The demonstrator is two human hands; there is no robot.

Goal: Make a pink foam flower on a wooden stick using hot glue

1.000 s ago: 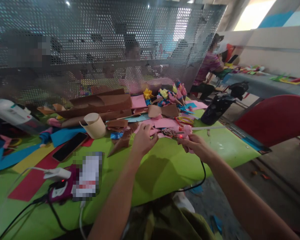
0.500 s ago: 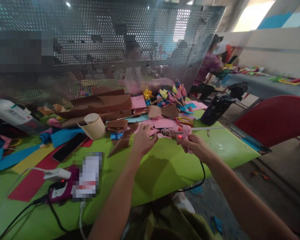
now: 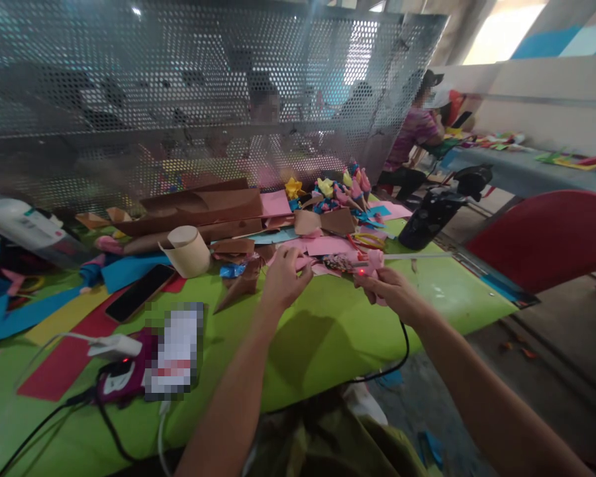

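Note:
My right hand (image 3: 390, 290) is wrapped around the handle of a pink glue gun (image 3: 376, 260). A small red light glows on the gun, and its black cord (image 3: 406, 348) drops over the table edge. The gun's nozzle points left, towards my left hand (image 3: 284, 275). In the fingers of that hand is a small piece of pink paper (image 3: 302, 262), pinched just above the table. Fingers hide part of it. Between the hands lie a dark speckled bundle (image 3: 338, 263) and pink paper scraps. A brown paper cone (image 3: 239, 286) rests left of my left hand.
Folded paper flowers (image 3: 345, 192) are heaped behind, near a perforated metal screen (image 3: 203, 79). A black bottle (image 3: 427, 215) stands at right. To the left are a paper roll (image 3: 187, 253), a dark phone (image 3: 140, 293) and a plugged power strip (image 3: 124, 377). Another person (image 3: 414, 136) sits beyond.
My right hand and the glue gun have shifted very slightly to the right. My left hand stays in nearly the same place, still pinching the pink paper.

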